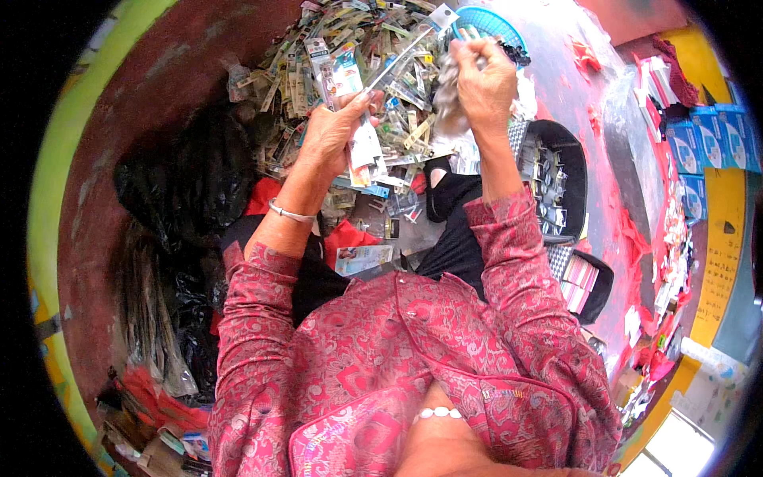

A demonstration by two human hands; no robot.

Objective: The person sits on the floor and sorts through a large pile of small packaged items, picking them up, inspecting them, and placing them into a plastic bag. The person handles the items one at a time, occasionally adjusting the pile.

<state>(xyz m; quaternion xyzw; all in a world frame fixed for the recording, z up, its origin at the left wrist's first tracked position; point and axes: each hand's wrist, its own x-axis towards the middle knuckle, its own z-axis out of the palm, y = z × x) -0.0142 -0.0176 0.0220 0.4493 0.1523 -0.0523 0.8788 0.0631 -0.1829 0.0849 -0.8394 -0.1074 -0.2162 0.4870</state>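
Red patterned shirt (389, 342) fills my lower frame. Upper centre, the left hand (338, 131) curls round packets (347, 75); the right hand (486, 83) bunches closed, on what I can't tell. Likely sorting; next needs one careful pick.

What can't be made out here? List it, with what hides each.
Head view, blurred thing beside the right hand: blur smears its shape.
Head view, inside blue basket: right hand partly in front.
Head view, far end of package pile: cut by top edge.
Head view, contents of black plastic bag: hidden by plastic.
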